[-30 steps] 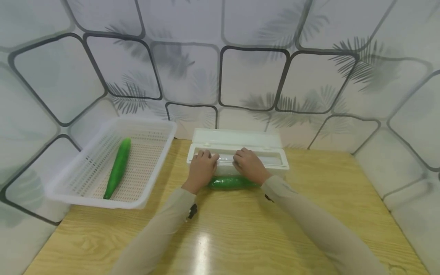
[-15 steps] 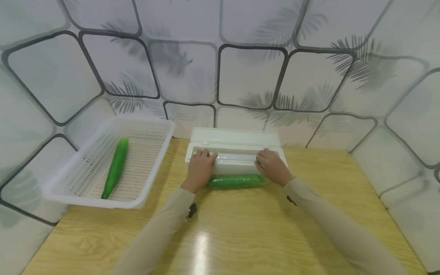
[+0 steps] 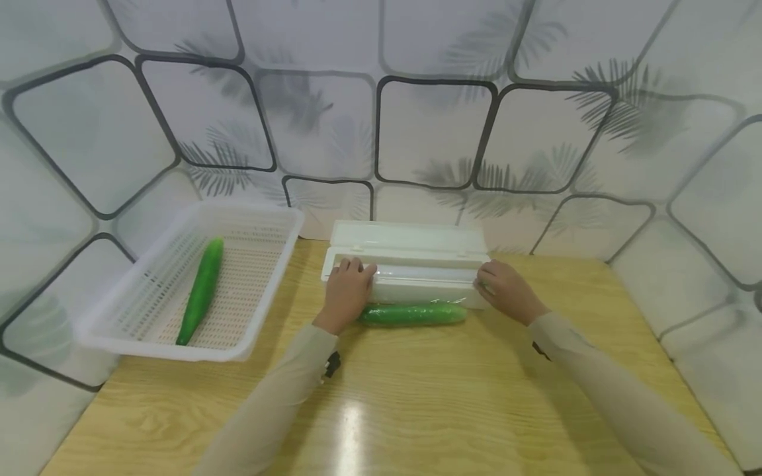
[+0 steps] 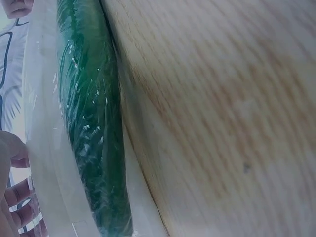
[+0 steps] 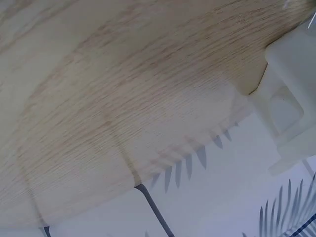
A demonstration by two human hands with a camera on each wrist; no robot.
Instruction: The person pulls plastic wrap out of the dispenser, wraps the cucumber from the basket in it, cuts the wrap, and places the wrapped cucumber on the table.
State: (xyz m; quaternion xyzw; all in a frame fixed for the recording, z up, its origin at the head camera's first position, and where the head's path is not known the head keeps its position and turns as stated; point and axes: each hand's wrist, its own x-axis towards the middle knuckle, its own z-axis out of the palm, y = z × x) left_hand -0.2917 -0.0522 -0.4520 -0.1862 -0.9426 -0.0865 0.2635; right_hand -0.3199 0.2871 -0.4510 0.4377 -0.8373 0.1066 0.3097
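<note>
A white lidded box (image 3: 428,291) stands with its lid raised and a clear roll inside. My left hand (image 3: 346,291) grips its front wall near the left end, fingers over the edge; the left wrist view shows these fingers (image 4: 19,210) bent at the wall. At the right front corner, my right hand (image 3: 508,287) pinches the edge with curled fingers; anything thin between them is hidden. A film-wrapped cucumber (image 3: 413,314) lies along the box's front, its left end behind my left hand. In the right wrist view the box's end (image 5: 296,74) shows, without the hand.
On the left stands a white perforated basket (image 3: 270,291) with an unwrapped cucumber (image 3: 202,287) lying in it. The wooden table (image 3: 428,403) meets a patterned wall (image 3: 437,132) behind the box, with more wall at both sides.
My right hand has slid right along the box's front edge, from near the middle to the right end, uncovering the cucumber's right end. The left hand has stayed in place.
</note>
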